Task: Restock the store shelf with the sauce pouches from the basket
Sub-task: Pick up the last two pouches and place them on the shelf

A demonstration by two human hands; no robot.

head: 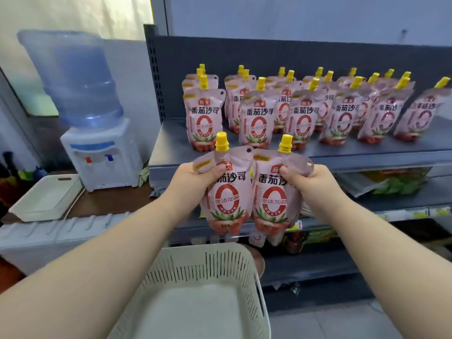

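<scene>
Basket nearest; two pouches upright (spouts skyward)

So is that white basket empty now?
Looks empty: the basket shows only bare floor inside, though its near end is out of frame.

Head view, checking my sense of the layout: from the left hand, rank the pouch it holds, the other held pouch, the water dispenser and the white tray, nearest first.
1. The left pouch, gripped by the left hand.
2. The right pouch, just beside it, in the right hand.
3. The water dispenser, off to the left.
4. The white tray, farthest left.
</scene>
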